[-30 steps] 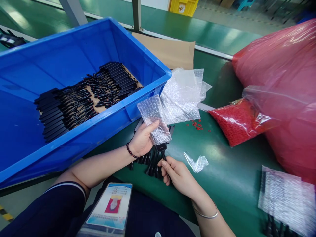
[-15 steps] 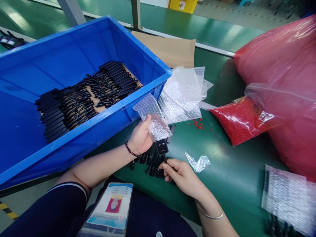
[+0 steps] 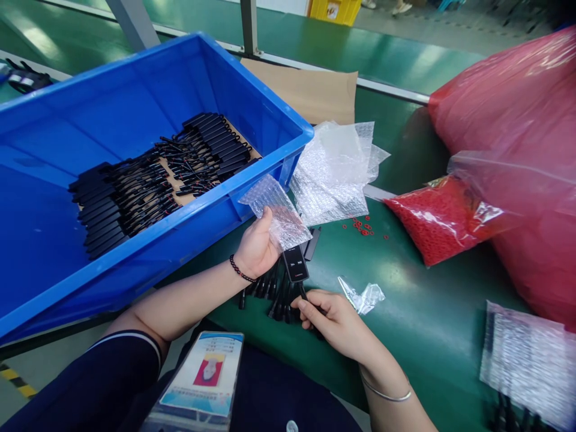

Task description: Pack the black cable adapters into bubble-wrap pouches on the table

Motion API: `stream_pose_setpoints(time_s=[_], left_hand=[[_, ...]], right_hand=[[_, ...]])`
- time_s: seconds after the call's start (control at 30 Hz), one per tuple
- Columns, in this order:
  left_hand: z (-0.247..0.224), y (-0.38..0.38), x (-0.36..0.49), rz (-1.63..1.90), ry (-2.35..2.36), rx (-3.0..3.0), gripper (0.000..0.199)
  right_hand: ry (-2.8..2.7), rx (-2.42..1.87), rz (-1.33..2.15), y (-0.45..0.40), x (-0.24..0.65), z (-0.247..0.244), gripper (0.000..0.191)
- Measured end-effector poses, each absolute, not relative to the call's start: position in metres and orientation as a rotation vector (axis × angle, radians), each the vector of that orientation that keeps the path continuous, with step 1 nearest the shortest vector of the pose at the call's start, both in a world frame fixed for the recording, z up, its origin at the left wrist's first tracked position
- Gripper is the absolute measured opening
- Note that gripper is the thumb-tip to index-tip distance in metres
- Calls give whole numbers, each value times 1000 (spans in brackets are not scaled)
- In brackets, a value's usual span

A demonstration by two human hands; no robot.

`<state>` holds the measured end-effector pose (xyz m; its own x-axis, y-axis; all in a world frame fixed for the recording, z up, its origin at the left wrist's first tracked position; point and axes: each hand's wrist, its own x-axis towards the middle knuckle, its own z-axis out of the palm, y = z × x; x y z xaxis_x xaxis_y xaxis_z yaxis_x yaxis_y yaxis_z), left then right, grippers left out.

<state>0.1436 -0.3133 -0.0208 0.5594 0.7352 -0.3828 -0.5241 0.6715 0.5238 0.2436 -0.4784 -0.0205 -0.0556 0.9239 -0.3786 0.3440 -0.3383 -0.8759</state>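
Further out of its bubble-wrap pouch [image 3: 285,221] than a second ago, the black unit [image 3: 296,267] hangs above the worktop [image 3: 414,318], toward its near edge. Right hand [image 3: 330,318] pinches its cable; left hand [image 3: 258,247] grips the pouch, likely for opposed pull. Room lies rightward; beyond left, a blue crate's rim [image 3: 135,249] limits movement.

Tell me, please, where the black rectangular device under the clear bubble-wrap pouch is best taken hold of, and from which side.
Probably best by the thin black cable at the near end of the device, coming from the right. The clear bubble-wrap pouch covers the far end, while the cable sticks out toward the person; the right hand holds it there.
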Motion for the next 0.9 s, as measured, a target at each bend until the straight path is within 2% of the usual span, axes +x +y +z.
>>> stream_pose_setpoints(time_s=[0.9], left_hand=[[-14, -314, 143, 704, 674, 381, 38]], right_hand=[[-1405, -1727, 1385, -478, 244, -23, 40]])
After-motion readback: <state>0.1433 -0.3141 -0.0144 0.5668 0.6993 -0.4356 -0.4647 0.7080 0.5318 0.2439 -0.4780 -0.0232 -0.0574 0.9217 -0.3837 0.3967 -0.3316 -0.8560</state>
